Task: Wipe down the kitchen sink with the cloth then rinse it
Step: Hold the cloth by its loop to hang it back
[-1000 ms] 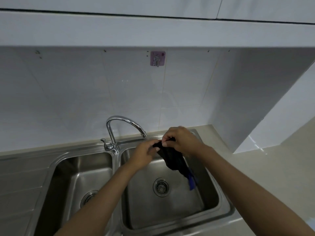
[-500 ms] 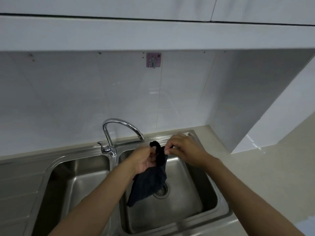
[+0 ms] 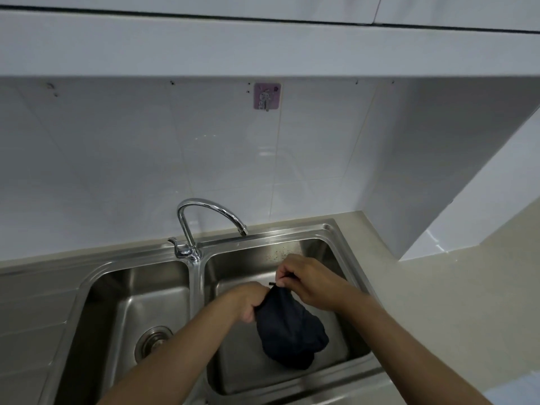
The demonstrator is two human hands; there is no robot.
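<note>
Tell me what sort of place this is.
Most likely a home kitchen: a stainless double-bowl sink with a chrome swan-neck tap, set in a beige countertop below white wall tiles.

I read no text, brand or number anywhere on my feed; the only printed mark is a small cartoon figure on the pink adhesive hook [image 3: 267,96] stuck to the white wall tiles [image 3: 204,159], any lettering too small to resolve.
</note>
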